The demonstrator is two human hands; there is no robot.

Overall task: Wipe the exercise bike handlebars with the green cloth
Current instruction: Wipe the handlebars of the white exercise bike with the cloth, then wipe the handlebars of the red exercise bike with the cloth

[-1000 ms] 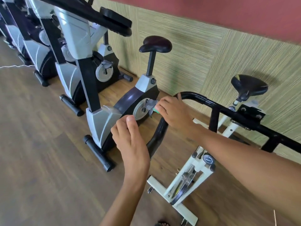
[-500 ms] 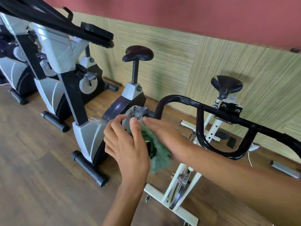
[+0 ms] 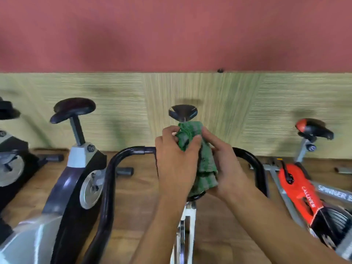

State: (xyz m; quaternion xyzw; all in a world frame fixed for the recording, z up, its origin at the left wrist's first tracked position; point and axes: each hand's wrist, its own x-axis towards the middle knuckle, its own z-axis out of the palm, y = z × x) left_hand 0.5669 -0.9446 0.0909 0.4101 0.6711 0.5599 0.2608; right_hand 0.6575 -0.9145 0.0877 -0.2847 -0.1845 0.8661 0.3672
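Observation:
The green cloth (image 3: pixel 204 162) hangs bunched between both hands, just above the middle of the black handlebars (image 3: pixel 112 168) of a white exercise bike (image 3: pixel 187 221). My left hand (image 3: pixel 175 164) pinches the cloth's upper part with thumb and fingers. My right hand (image 3: pixel 222 164) grips the cloth from the right side, fingers curled round it. The bar's centre is hidden behind the hands and cloth. Its curved ends show to the left and to the right.
A black and grey bike (image 3: pixel 76 168) stands close on the left, an orange and black one (image 3: pixel 304 183) on the right. The white bike's black saddle (image 3: pixel 182 111) is behind the cloth. Wood floor below, a striped wall panel (image 3: pixel 247 103) behind.
The view has swung right to face the wall squarely. Both hands have moved from the bar's left curve to its centre, now holding the cloth up together.

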